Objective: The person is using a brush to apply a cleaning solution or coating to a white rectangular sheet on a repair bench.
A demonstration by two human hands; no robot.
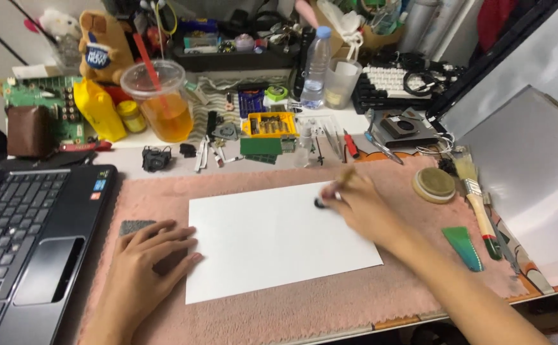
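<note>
Both hands worked over the white sheet of paper at frame centre on the pink mat: I noted the left hand lying flat, fingers spread, on the sheet's left edge near a small grey pad. My right hand was pinched around a thin brush, its blurred tip touching a small dark object on the sheet's upper right. I logged a laptop at lower left and a paintbrush at right.

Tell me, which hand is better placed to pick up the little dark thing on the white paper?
Probably the right hand: its fingertips are already at the small dark piece near the white paper's top edge. The left hand lies flat at the paper's left edge, far from it.
</note>
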